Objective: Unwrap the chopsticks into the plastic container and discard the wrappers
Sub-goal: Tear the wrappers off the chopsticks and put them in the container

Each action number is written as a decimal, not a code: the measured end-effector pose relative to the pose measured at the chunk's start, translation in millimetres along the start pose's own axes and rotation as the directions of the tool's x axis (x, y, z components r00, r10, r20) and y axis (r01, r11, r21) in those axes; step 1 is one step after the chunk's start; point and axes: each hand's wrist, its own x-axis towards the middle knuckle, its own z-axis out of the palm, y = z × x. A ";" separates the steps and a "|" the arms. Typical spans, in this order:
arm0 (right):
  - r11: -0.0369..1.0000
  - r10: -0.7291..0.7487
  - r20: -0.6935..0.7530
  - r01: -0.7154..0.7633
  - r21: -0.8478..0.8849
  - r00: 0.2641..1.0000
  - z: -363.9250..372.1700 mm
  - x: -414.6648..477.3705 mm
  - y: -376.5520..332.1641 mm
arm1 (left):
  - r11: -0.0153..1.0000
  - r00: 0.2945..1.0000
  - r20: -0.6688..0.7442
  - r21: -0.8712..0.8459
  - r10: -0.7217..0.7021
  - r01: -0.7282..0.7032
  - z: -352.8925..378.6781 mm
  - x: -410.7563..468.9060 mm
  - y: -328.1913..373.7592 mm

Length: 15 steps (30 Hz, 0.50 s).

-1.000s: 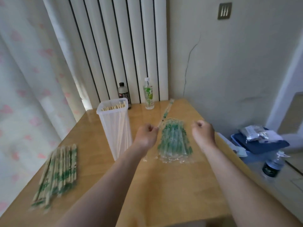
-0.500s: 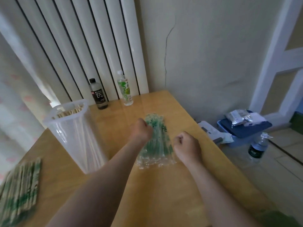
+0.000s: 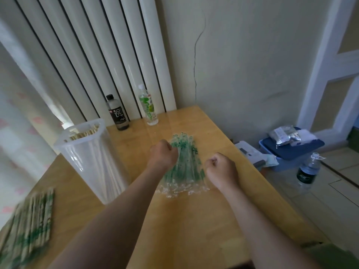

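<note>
Left grip (image 3: 163,155) over wrapper pile (image 3: 185,166)

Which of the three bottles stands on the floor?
The clear bottle with the dark label, beside the blue box; the other two stand on the table.

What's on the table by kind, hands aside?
Bottles: 2 (black soda bottle, green-label bottle)
Plastic container: 1
Wrapped chopstick pile: 1
Empty wrapper pile: 1
Total: 5
</note>
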 end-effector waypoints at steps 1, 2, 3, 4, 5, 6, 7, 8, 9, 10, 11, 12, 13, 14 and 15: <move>1.000 0.011 0.016 -0.011 0.016 1.000 -2.7 -0.3 -1.5 | 1.000 1.000 0.003 -0.014 0.012 -0.012 -4.9 -3.6 -2.9; 0.999 0.027 0.032 -0.028 0.034 0.999 -5.9 -1.2 -3.8 | 0.999 1.000 0.007 -0.028 0.026 -0.026 -10.2 -8.0 -6.3; 0.998 0.039 0.044 -0.042 0.054 0.998 -9.3 -2.4 -7.3 | 0.998 0.999 0.013 -0.042 0.042 -0.041 -15.6 -12.8 -9.9; 0.997 0.040 0.048 -0.044 0.071 0.998 -12.0 -4.2 -12.1 | 0.997 0.998 0.017 -0.057 0.059 -0.058 -21.3 -17.8 -13.2; 0.997 0.027 0.046 -0.031 0.076 0.999 -13.2 -7.6 -17.7 | 0.995 0.997 0.018 -0.070 0.072 -0.070 -26.6 -23.1 -17.3; 0.998 -0.002 0.042 -0.001 0.067 0.999 -12.9 -12.2 -25.7 | 0.993 0.997 0.016 -0.081 0.082 -0.081 -32.2 -28.1 -20.8; 0.998 -0.036 0.042 0.033 0.055 0.998 -11.0 -18.4 -35.7 | 0.993 0.996 0.013 -0.086 0.088 -0.087 -37.2 -32.2 -24.7; 0.997 -0.066 0.051 0.064 0.051 0.997 -7.9 -26.4 -47.0 | 0.992 0.996 0.008 -0.090 0.092 -0.091 -41.6 -36.7 -28.6; 0.994 -0.097 0.065 0.093 0.060 0.993 -3.8 -34.4 -59.1 | 0.991 0.996 -0.001 -0.093 0.093 -0.093 -46.3 -40.7 -32.2; 0.990 -0.127 0.080 0.120 0.078 0.989 1.1 -42.1 -70.9 | 0.991 0.995 -0.011 -0.097 0.096 -0.096 -51.5 -45.2 -35.4; 0.985 -0.154 0.094 0.145 0.097 0.984 6.0 -49.8 -82.7 | 0.990 0.995 -0.025 -0.097 0.101 -0.103 -57.5 -50.1 -38.6; 0.980 -0.179 0.109 0.167 0.112 0.978 10.5 -57.4 -94.5 | 0.989 0.992 -0.043 -0.085 0.117 -0.121 -64.1 -55.7 -41.8; 0.974 -0.205 0.130 0.190 0.120 0.970 15.7 -64.5 -105.5 | 0.987 0.988 -0.059 -0.064 0.141 -0.145 -71.1 -61.4 -45.9; 0.970 -0.230 0.155 0.213 0.121 0.961 21.7 -71.7 -115.7 | 0.985 0.984 -0.070 -0.048 0.165 -0.168 -78.5 -67.6 -51.2; 0.965 -0.253 0.182 0.235 0.117 0.950 28.5 -78.9 -125.3 | 0.982 0.981 -0.075 -0.040 0.179 -0.182 -86.3 -74.0 -58.2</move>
